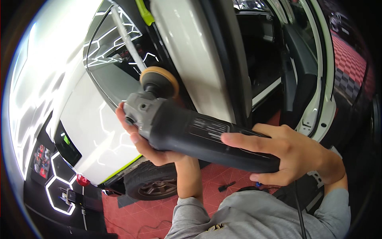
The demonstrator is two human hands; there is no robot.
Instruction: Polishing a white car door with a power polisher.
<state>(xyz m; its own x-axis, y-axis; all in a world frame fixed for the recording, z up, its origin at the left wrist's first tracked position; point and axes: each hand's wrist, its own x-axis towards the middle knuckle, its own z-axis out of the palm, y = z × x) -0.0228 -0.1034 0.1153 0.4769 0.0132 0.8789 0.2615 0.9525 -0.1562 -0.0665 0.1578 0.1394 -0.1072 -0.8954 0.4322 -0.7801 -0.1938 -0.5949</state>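
A: Where is the electric polisher [191, 129], exactly?

B: Up in both hands, slanting across the front of a white car [81, 129]. Its gearhead [141, 111] points away from the wearer, and the round polishing pad [162, 81] stands before the dark strip between the side window [115, 75] and the white pillar [201, 63].

A: Is the pad touching the car?

B: I can't tell; the backing hides its working face.

A: Why two hands so far apart?

B: Probably for balance. The left hand [151, 149] cups the gearhead from below, its fingers curled around the far side, likely taking the weight near the pad. The right hand [292, 151] wraps the rear of the body, thumb low, one finger laid along the casing (perhaps to steady it against twisting, though that is my guess). Neither hand is spread; both are closed around the tool.

A: And the cord [298, 207]?

B: It hangs below the right hand and runs down beside the grey shirt [254, 215], which presumably keeps it away from the pad.

A: What lies underneath?

B: The rear wheel [155, 187] and red floor tiles [135, 215], with a small black brush-like tool [227, 186] lying there.
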